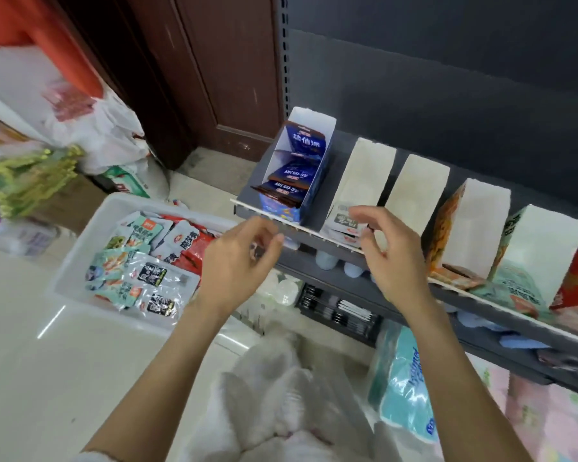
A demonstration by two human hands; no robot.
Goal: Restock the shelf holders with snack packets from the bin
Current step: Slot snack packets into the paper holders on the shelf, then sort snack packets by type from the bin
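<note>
the shelf (pixel 411 281) runs across your right with its row of holders; the white bin (pixel 80 261) sits on the floor to your left, snack packets (pixel 147 271) heaped flat inside. your left hand (pixel 244 258) hangs nearer the bin, fingers loosely curled, nothing held that shows. your right hand (pixel 391 255) hovers at the second holder (pixel 357 195), grip apart. the packets lie down-left of both hands, so i'd judge the left reaches first.
</note>
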